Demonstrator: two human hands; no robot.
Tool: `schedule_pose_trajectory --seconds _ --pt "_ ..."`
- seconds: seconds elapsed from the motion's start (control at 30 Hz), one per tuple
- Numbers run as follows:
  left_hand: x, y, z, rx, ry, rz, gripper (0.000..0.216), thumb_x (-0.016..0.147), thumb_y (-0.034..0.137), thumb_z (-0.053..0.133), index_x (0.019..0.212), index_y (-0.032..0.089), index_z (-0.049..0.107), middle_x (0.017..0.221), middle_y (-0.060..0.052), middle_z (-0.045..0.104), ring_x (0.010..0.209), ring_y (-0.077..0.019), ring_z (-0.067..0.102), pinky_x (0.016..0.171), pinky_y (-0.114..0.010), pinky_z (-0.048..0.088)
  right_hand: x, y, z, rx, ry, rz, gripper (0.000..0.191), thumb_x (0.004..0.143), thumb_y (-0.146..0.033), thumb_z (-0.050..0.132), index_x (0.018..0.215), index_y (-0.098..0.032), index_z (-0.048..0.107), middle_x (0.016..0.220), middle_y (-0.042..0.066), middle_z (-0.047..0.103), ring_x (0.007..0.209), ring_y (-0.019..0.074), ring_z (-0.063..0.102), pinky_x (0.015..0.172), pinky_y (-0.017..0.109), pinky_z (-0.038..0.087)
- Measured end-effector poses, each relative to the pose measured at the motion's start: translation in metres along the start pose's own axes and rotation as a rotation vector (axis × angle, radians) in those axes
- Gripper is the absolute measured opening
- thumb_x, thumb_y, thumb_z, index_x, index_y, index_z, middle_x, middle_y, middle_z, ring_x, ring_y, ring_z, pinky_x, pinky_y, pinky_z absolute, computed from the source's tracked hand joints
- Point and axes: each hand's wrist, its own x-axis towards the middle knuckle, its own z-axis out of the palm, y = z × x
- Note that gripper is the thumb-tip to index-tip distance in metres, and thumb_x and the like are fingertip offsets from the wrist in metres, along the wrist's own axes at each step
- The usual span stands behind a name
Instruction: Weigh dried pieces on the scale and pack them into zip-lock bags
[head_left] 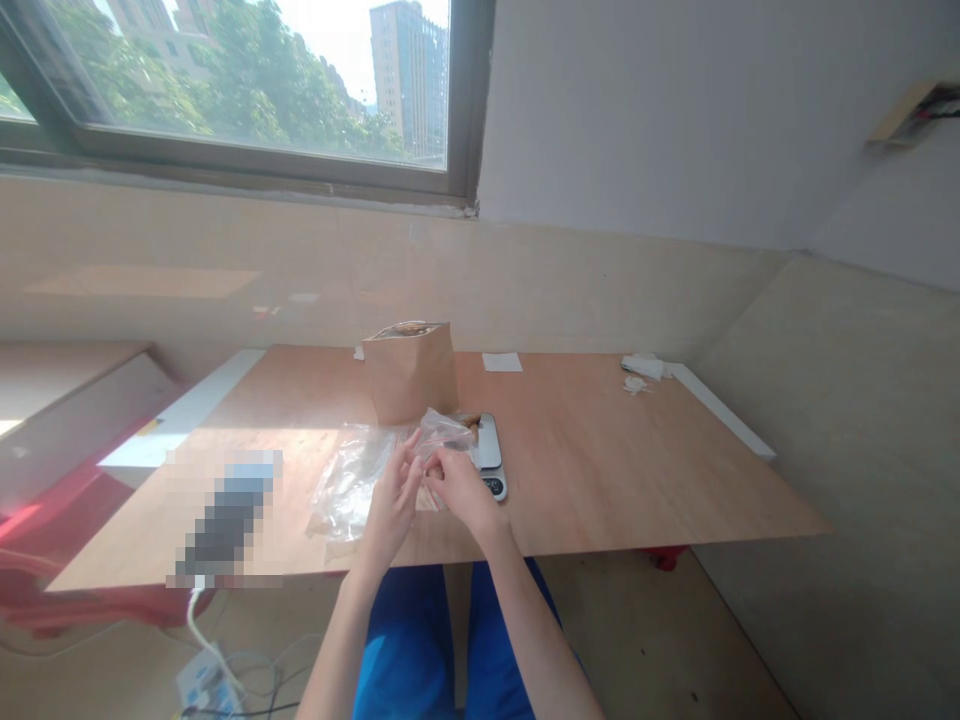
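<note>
My left hand (391, 502) and my right hand (460, 490) meet above the near end of a digital kitchen scale (489, 445), with their fingers pinching the lower part of a small clear plastic bag (444, 432). Brown pieces (470, 421) show at the bag's right end, though I cannot tell whether they are inside it. Under my left hand lies a larger crumpled clear plastic bag (349, 485). Just behind my hands stands an open kraft paper bag (410, 375) with something brown at its mouth.
The light wooden tabletop (607, 470) stands against a tiled wall under a window (247, 80). A white paper slip (502, 362) and white tissue (643, 367) lie at the back. A pixelated object (223, 520) lies at the left, with a white cable (206, 640) hanging down.
</note>
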Motion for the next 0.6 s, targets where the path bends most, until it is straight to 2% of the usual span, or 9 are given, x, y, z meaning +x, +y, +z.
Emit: schedule_pose_trajectory --seconds 0.1,0.17,0.2,0.27,0.37,0.43,0.5,0.6 --pt "-0.001 0.0 0.0 0.005 0.007 -0.049 0.051 0.084 0.049 0.036 0.126 0.02 0.042 0.12 -0.011 0.055 0.103 -0.0207 0.057 0.087 -0.034 0.044 -0.004 -0.005 -0.006 -0.027 -0.147 -0.027 0.025 0.074 -0.011 0.053 0.051 -0.019 0.053 0.057 0.0 0.053 0.053 0.0132 0.05 0.053 0.026 0.036" --pt "0.0 -0.001 -0.002 -0.002 0.01 -0.078 0.051 0.083 0.051 0.037 0.123 0.019 0.044 0.124 -0.012 0.053 0.099 -0.0212 0.058 0.082 -0.034 0.046 -0.009 -0.014 -0.013 -0.018 -0.254 -0.047 0.023 0.079 -0.017 0.051 0.057 -0.019 0.059 0.062 0.001 0.057 0.055 0.0136 0.052 0.053 0.026 0.038" --pt "0.0 -0.003 -0.003 -0.01 0.015 -0.084 0.048 0.083 0.051 0.038 0.119 0.02 0.045 0.125 -0.012 0.052 0.099 -0.0213 0.058 0.08 -0.033 0.046 -0.012 -0.019 -0.017 -0.005 -0.266 -0.059 0.02 0.081 -0.02 0.05 0.065 -0.019 0.063 0.068 0.001 0.06 0.059 0.0146 0.054 0.056 0.026 0.039" --pt "0.0 -0.006 -0.007 -0.018 0.038 -0.082 0.042 0.082 0.051 0.039 0.109 0.02 0.049 0.124 -0.011 0.053 0.102 -0.0214 0.057 0.081 -0.032 0.046 -0.017 -0.027 -0.027 0.036 -0.203 -0.104 0.019 0.084 -0.024 0.047 0.083 -0.022 0.066 0.084 0.002 0.064 0.075 0.0167 0.059 0.067 0.028 0.043" --pt "0.001 -0.011 -0.014 -0.008 0.082 -0.086 0.033 0.082 0.052 0.04 0.089 0.02 0.049 0.117 -0.01 0.058 0.104 -0.0219 0.057 0.081 -0.033 0.046 -0.019 -0.028 -0.037 0.155 0.034 -0.183 0.022 0.087 -0.026 0.043 0.095 -0.025 0.063 0.098 0.002 0.063 0.094 0.0164 0.057 0.082 0.029 0.042" --pt "0.002 -0.014 -0.018 -0.006 0.109 -0.082 0.031 0.081 0.052 0.041 0.078 0.021 0.043 0.121 -0.011 0.056 0.108 -0.0225 0.054 0.083 -0.034 0.045 -0.014 -0.016 -0.038 0.201 0.239 -0.177 0.023 0.089 -0.024 0.039 0.093 -0.022 0.062 0.096 0.003 0.062 0.092 0.0154 0.056 0.083 0.028 0.043" --pt "0.002 -0.016 -0.02 -0.005 0.121 -0.076 0.031 0.082 0.052 0.04 0.073 0.022 0.038 0.129 -0.011 0.051 0.117 -0.0226 0.048 0.088 -0.035 0.042 -0.007 0.005 -0.034 0.136 0.387 -0.123 0.024 0.088 -0.02 0.036 0.09 -0.019 0.06 0.092 0.005 0.062 0.088 0.016 0.056 0.08 0.029 0.044" --pt "0.002 -0.017 -0.02 0.006 0.104 -0.094 0.031 0.082 0.051 0.038 0.071 0.022 0.036 0.135 -0.011 0.045 0.124 -0.0232 0.041 0.092 -0.037 0.039 0.003 0.041 -0.022 -0.158 0.333 -0.05 0.022 0.083 -0.016 0.041 0.093 -0.016 0.06 0.095 0.009 0.059 0.093 0.0205 0.053 0.085 0.036 0.042"
